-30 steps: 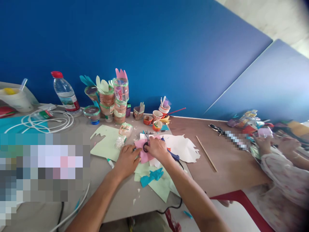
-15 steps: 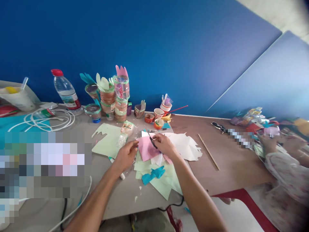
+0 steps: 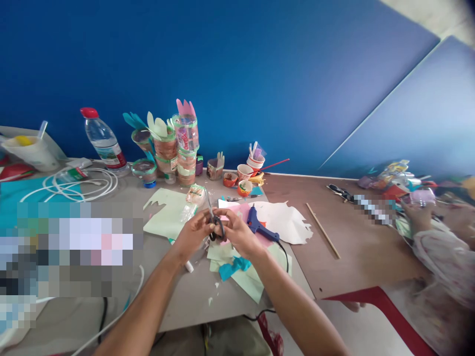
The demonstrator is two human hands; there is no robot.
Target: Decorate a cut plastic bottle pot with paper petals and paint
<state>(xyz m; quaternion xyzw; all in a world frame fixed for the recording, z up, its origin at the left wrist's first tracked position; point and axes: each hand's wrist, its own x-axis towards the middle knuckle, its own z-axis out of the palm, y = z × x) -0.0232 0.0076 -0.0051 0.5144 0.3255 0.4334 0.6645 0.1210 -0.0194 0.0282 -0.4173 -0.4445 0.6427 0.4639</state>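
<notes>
Both my hands meet over the paper pile at the table's middle. My left hand (image 3: 193, 233) and my right hand (image 3: 237, 232) are closed on the black handles of a pair of scissors (image 3: 213, 220), whose blades point up and away from me. Under them lie a pink paper sheet (image 3: 245, 213), pale green sheets (image 3: 166, 215) and a teal paper scrap (image 3: 233, 268). A blue glue gun (image 3: 260, 226) rests just right of my right hand. A white marker (image 3: 187, 264) lies by my left wrist.
Decorated cut bottles (image 3: 174, 146), a water bottle (image 3: 102, 141) and small cups (image 3: 245, 175) stand along the blue wall. White cables (image 3: 74, 184) coil at left. A wooden stick (image 3: 322, 230) and white paper (image 3: 287, 222) lie right. Another person's hand (image 3: 417, 212) works at far right.
My right hand lifted the scissors off the pink sheet and brought them toward my left hand, which now grips them too. The glue gun, hidden before, shows beside my right hand.
</notes>
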